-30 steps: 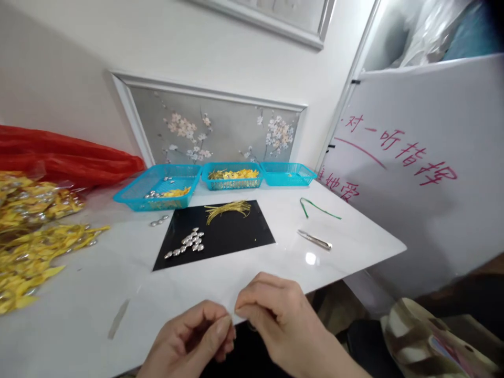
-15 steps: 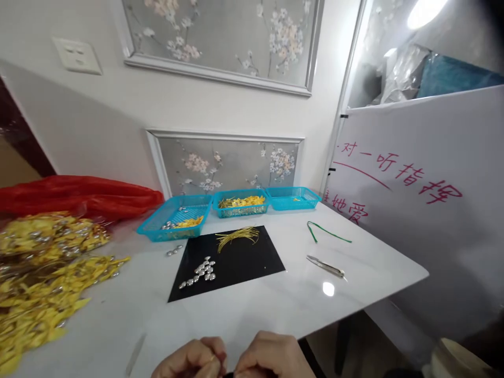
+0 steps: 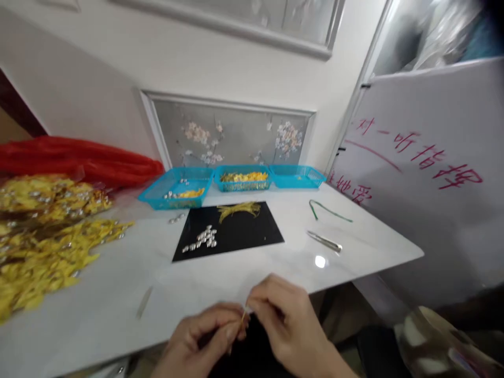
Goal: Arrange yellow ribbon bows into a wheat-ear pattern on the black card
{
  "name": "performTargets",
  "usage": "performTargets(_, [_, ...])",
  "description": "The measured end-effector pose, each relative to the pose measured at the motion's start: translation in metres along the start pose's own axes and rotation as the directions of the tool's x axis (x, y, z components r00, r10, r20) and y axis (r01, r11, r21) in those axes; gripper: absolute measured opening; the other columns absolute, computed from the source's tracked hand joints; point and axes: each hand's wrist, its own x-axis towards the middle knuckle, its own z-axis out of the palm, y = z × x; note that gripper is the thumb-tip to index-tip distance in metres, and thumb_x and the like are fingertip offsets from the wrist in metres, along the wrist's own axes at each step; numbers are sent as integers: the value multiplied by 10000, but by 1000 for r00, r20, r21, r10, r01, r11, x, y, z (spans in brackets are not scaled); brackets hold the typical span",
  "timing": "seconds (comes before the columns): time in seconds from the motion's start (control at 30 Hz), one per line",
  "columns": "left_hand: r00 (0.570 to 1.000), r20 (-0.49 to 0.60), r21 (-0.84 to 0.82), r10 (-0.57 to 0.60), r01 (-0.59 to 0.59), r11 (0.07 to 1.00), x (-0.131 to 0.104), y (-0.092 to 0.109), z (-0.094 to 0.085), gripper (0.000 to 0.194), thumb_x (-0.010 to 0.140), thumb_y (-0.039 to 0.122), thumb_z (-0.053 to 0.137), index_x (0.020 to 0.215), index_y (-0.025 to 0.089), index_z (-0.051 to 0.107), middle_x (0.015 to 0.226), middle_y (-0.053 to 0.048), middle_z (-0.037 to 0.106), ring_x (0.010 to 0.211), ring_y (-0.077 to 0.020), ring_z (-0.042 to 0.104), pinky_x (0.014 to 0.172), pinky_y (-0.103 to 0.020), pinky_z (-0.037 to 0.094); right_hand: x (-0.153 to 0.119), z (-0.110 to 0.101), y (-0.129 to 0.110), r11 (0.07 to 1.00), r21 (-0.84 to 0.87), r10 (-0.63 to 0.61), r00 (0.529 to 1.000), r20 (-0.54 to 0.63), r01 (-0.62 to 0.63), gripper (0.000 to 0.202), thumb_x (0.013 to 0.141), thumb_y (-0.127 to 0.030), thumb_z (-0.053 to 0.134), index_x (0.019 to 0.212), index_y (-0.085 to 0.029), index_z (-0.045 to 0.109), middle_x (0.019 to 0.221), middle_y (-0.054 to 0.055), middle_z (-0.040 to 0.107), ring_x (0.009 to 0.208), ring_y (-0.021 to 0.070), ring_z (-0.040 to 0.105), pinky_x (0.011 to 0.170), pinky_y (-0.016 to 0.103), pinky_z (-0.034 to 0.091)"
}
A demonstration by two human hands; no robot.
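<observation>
Where fingers meet, perhaps a yellow strand (blurred), pinched.

two bare hands, no gloves, rings or sleeves visible.

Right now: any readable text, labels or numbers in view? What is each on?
"一对一听指挥": red handwriting, upper line on the white board at right; first stroke cut off, motion-blurred, so the reading is likely, not certain.
"地受": red, lower line at the board's left edge; its start is hidden behind the table, partly legible.
Nothing readable on the blue baskets, the black mat or the tweezers.
</observation>
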Motion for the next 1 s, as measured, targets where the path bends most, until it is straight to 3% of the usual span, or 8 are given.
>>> performTargets(0.07, [996,13,-150,-86,87,985,0,8,2,82,781,262,804,726,201,798,825,-24,716,776,-143,586,734,-172,436,3,-6,-6,1000,1,7,1000,-13,-7,190,943,-95,524,819,-161,651,767,13,596,689,125,557,629,212,413])
performTargets(0.1, [994,15,-202,-111,112,973,0,9,2,88,775,246,812,707,195,791,773,-7,688,710,-116,553,673,-158,428,5,-8,-7,1000,1,14,1000,-23,-14,184,946,-97,528,825,-161,651,768,11,594,684,124,546,617,214,404])
performTargets(0.23, [972,-1,-484,-233,203,851,0,4,4,209,793,357,794,651,217,731,895,5,683,747,-107,573,598,-158,458,7,-9,-3,999,6,50,998,-43,-49,182,957,-99,534,829,-159,650,767,7,590,677,122,531,597,221,389])
performTargets(0.37, [958,-26,-724,-287,180,666,3,0,5,196,715,363,858,676,244,708,1045,21,696,979,-163,645,749,-241,550,3,-2,0,998,20,61,998,1,-61,173,961,-103,540,860,-154,672,771,8,594,662,117,535,590,217,395])
performTargets(0.6, [950,-72,-861,-305,95,500,3,7,9,207,713,252,870,674,188,678,845,11,667,890,-162,671,765,-302,587,-6,10,3,996,35,81,995,61,-84,200,963,-89,518,862,-160,675,787,11,595,675,118,552,625,214,415])
performTargets(0.77, [938,-143,-832,-317,60,551,-2,5,8,233,648,292,913,678,185,709,721,42,599,633,-71,581,592,-174,523,-10,13,3,996,-6,84,993,83,-84,205,967,-88,496,870,-160,662,785,19,583,666,131,545,619,231,413])
performTargets(0.9, [930,-219,-688,-296,69,723,0,-3,5,228,623,321,923,669,179,750,746,27,631,617,-54,539,612,-136,496,-10,12,-1,999,-13,49,995,89,-48,222,971,-84,466,871,-164,647,794,24,570,673,135,541,628,229,425])
performTargets(1.0, [954,-218,-471,-207,83,878,0,-7,4,176,726,299,857,654,169,764,745,12,651,663,-78,533,661,-137,470,-7,11,-4,1000,-1,-19,996,82,19,231,969,-71,445,895,-167,641,821,33,576,706,139,559,657,224,446])
